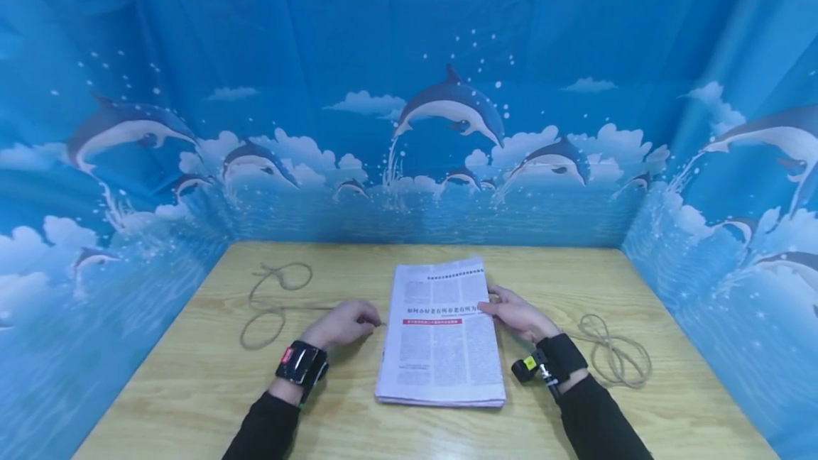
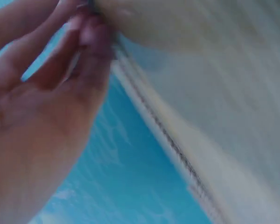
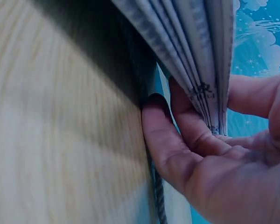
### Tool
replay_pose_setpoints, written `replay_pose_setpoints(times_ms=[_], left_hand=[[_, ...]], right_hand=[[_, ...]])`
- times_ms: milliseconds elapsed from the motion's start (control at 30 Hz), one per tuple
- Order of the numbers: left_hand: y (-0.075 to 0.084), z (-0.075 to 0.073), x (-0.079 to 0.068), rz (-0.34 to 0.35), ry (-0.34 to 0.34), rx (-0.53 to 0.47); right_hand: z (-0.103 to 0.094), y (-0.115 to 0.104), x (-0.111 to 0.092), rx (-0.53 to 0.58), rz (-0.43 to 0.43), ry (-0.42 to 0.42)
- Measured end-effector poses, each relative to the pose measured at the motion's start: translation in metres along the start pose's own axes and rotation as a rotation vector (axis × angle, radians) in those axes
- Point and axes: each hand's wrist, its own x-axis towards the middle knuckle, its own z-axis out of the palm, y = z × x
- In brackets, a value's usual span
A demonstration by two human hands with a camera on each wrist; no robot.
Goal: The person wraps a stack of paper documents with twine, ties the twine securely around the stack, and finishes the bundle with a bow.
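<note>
A folded stack of newspapers (image 1: pixel 441 360) lies in the middle of the wooden table, its right side lifted. My right hand (image 1: pixel 516 314) grips that side, thumb on the top sheet and fingers beneath; the right wrist view shows the layered paper edges (image 3: pixel 196 51) between them. My left hand (image 1: pixel 345 323) is at the stack's left edge, fingertips pinching a thin twine (image 1: pixel 300 307) that runs toward the paper. Under the stack the twine is hidden. A dark strand of twine (image 3: pixel 159 196) shows below my right fingers. The left wrist view is blurred.
Loose loops of twine (image 1: pixel 262 329) lie on the table at the left, and a tangled twine coil (image 1: pixel 618 355) lies right of my right wrist. Blue dolphin-print curtains (image 1: pixel 422 211) enclose the table (image 1: pixel 345 417) at the back and sides.
</note>
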Motion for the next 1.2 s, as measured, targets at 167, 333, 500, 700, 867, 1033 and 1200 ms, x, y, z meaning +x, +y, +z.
replay_pose_setpoints(times_ms=[167, 333, 500, 700, 867, 1033, 1200], left_hand=[[0.001, 0.006, 0.007, -0.002, 0.075, 0.162], [0.006, 0.006, 0.008, -0.054, 0.128, 0.272], [0.002, 0.005, 0.006, -0.090, 0.158, 0.350], [-0.003, 0.003, 0.005, -0.108, 0.125, 0.310], [-0.004, 0.000, 0.005, -0.113, 0.109, 0.264], [-0.004, -0.001, 0.005, -0.104, 0.079, 0.236], [-0.004, 0.000, 0.006, -0.096, 0.068, 0.217]], right_hand=[[0.001, -0.001, 0.001, -0.021, 0.027, 0.018], [0.001, -0.004, 0.003, -0.072, 0.055, 0.056], [0.004, -0.005, 0.003, -0.214, 0.079, 0.112], [0.002, -0.003, 0.004, -0.265, 0.062, 0.123], [-0.007, -0.001, -0.001, -0.342, -0.042, 0.030], [-0.010, -0.001, -0.013, -0.751, -0.248, 0.019], [-0.003, -0.002, -0.016, -0.987, -0.345, 0.089]])
